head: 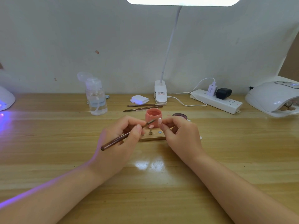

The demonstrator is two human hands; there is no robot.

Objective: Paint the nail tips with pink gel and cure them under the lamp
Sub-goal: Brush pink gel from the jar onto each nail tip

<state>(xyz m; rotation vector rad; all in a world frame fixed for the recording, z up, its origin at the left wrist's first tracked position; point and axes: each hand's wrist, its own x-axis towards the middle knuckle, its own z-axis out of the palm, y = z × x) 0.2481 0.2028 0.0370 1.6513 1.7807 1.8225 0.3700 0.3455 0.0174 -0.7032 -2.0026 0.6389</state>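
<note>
My left hand (123,135) grips a brown gel brush (116,140), whose tip points up and right toward a pale pink nail tip (159,120). My right hand (179,131) pinches that nail tip between its fingertips. Just behind stands the open pink gel jar (153,115). Below the hands lies a small wooden nail stand (153,137) with a metal peg (150,132); a second pink nail tip (151,126) shows near the brush. A white curing lamp (273,97) sits at the far right, with a few items inside its opening.
A second lamp (5,99) glows violet at the left edge. A clear pump bottle (96,97), two spare brushes (142,107), white pads (139,99), a clip desk lamp (160,92), a power strip (216,101) and the jar's lid (179,116) line the back.
</note>
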